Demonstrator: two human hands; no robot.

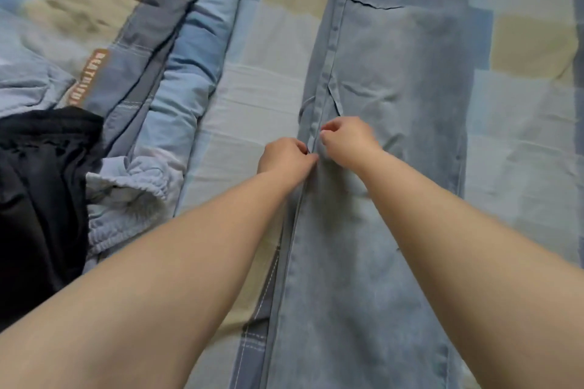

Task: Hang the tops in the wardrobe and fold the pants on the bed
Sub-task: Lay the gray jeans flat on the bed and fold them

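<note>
My left hand [286, 158] and right hand [346, 139] each pinch the side seam of the long pale-blue denim jeans [395, 79], laid lengthwise down the patchwork bed sheet [252, 79]. If either pinch catches only the top layer, I reckon the legs will slide apart and the fold will go crooked.

Bunched quilt [164, 50] (patchwork) on bedsheet [252, 79]

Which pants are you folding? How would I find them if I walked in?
Look at the bed with the blue and beige patchwork sheet. The light blue jeans lie flat and stretched out along it, with the left hand and right hand pinching their long side seam. The black garment and pale blue elastic-waist clothes are crumpled instead.
</note>
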